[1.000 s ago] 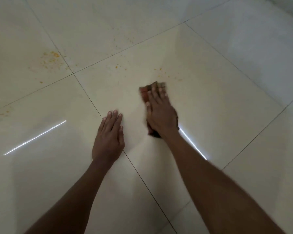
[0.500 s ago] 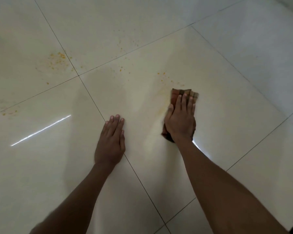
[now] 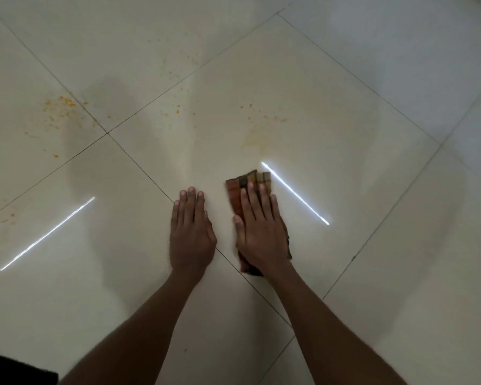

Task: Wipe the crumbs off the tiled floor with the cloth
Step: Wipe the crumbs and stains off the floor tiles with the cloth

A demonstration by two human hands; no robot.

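Observation:
A folded red, brown and tan checked cloth (image 3: 249, 179) lies on the cream tiled floor (image 3: 331, 134). My right hand (image 3: 260, 229) presses flat on top of it, fingers together, covering most of it. My left hand (image 3: 190, 232) rests palm down on the bare tile just to the left, holding nothing. Orange crumbs (image 3: 250, 111) and a yellowish smear (image 3: 252, 140) lie beyond the cloth. More crumbs (image 3: 59, 107) are scattered at the far left, a few crumbs (image 3: 178, 109) lie between, and some crumbs (image 3: 0, 220) sit at the left edge.
Dark grout lines cross the floor diagonally, one running under my hands. Two bright light reflections streak the tiles, the left streak (image 3: 47, 234) and the right streak (image 3: 295, 194) beside the cloth. A dark object (image 3: 14, 368) shows at the bottom left corner.
My right hand has pulled the cloth back toward me and closer to my left hand, leaving a yellowish smear where it was. The view has shifted, with the crumbs now farther from the cloth.

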